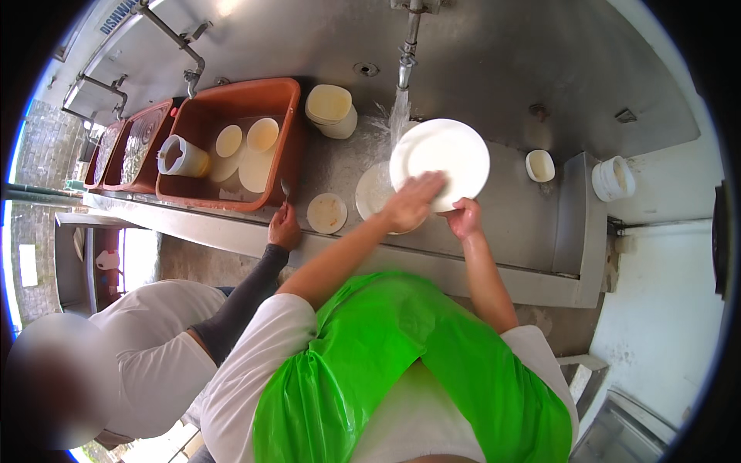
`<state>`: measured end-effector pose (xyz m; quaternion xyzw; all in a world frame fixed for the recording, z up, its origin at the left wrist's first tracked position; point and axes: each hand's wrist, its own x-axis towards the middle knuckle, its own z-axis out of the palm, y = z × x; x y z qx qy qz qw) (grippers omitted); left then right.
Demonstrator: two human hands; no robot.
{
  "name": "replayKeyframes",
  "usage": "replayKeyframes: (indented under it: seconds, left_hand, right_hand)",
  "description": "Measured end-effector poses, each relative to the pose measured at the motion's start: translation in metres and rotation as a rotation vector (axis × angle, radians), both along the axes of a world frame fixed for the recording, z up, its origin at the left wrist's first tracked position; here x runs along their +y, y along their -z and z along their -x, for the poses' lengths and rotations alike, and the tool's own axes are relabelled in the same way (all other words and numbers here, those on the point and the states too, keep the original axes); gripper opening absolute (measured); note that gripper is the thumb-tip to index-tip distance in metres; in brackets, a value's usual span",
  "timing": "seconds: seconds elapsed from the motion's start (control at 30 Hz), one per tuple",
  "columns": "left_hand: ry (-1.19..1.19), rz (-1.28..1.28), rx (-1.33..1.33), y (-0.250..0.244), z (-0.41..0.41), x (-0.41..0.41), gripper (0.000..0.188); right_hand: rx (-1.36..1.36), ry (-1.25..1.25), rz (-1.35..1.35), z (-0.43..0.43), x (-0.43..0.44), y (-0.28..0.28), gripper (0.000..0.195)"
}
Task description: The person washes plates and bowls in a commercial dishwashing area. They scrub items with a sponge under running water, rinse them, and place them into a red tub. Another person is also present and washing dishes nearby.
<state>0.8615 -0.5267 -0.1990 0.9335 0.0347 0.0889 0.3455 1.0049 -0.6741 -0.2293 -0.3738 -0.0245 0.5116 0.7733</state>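
Observation:
My right hand [463, 218] grips the lower edge of a white round plate [457, 153], which is tilted up beside the water running from a metal tap [404, 72]. Flat against the plate's face, near its lower left, lies my left hand [414, 199]; it looks slightly blurred. Under the plate and the stream, other pale plates [370, 194] rest in the steel sink and are partly hidden. A small round dish with brown food marks [327, 213] lies left of them.
A co-worker's hand [284, 227] holds a spoon [285, 188] by an orange plastic tub [293, 127] containing dishes and a plastic pitcher [184, 157]. Stacked bowls [330, 110] stand behind. At right are a small square bowl [540, 166] and a white container [613, 179].

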Motion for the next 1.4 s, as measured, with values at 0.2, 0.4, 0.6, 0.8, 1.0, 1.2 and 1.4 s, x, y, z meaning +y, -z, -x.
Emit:
replayKeyframes:
  seconds: [0.2, 0.4, 0.6, 0.8, 1.0, 1.2, 1.4]
  left_hand:
    - [-0.547, -0.264, -0.014, 0.027, -0.01, 0.105, 0.066]
    - [-0.136, 0.012, 0.049, -0.025, -0.033, 0.026, 0.066]
    - [-0.62, -0.165, 0.114, 0.022, -0.023, 0.103, 0.067]
    - [-0.112, 0.019, 0.1, -0.022, -0.008, 0.029, 0.065]
    - [-0.58, -0.145, 0.02, 0.023, -0.002, 0.113, 0.068]
    - [-0.201, 0.113, 0.036, -0.004, -0.049, 0.05, 0.06]
    - [0.021, 0.075, 0.029, -0.039, -0.011, -0.006, 0.064]
  right_hand:
    - [0.114, -0.223, 0.049, 0.046, 0.022, -0.009, 0.066]
    - [0.05, -0.143, -0.014, 0.02, 0.051, -0.02, 0.057]
    - [0.066, -0.352, 0.085, 0.032, 0.045, -0.015, 0.056]
    - [0.015, -0.104, 0.02, -0.021, 0.047, 0.011, 0.053]
    - [0.134, -0.332, 0.081, 0.032, 0.039, 0.002, 0.057]
    - [0.134, -0.472, -0.012, 0.024, 0.064, 0.0, 0.06]
    - [0.209, -0.264, -0.261, -0.017, 0.041, -0.026, 0.046]
